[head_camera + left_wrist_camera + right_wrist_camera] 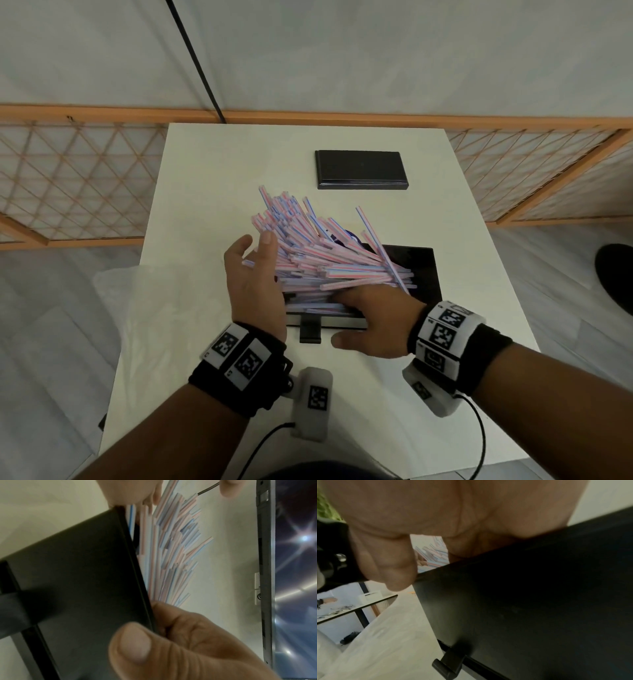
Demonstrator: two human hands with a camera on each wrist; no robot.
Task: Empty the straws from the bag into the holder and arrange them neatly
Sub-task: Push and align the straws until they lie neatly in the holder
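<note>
A black holder [423, 270] sits mid-table with a thick pile of pink-and-blue striped straws [325, 253] lying across it, fanned out to the left and far side past its rim. My left hand [255, 274] stands upright at the pile's left end, fingers straight, touching the straw ends. My right hand [373, 318] lies over the holder's near wall, fingers pushed into the straws and hidden there, thumb outside. The left wrist view shows the holder wall [68, 588], the straws [171, 547] and my thumb [137, 649]. The right wrist view shows my palm [436, 513] above the holder [522, 601].
The crumpled clear bag [137, 308] lies at the table's left edge. A flat black lid [361, 169] rests at the back of the table. A small black tab [310, 334] sticks out of the holder's front. A wooden lattice screen [68, 178] stands beyond the table.
</note>
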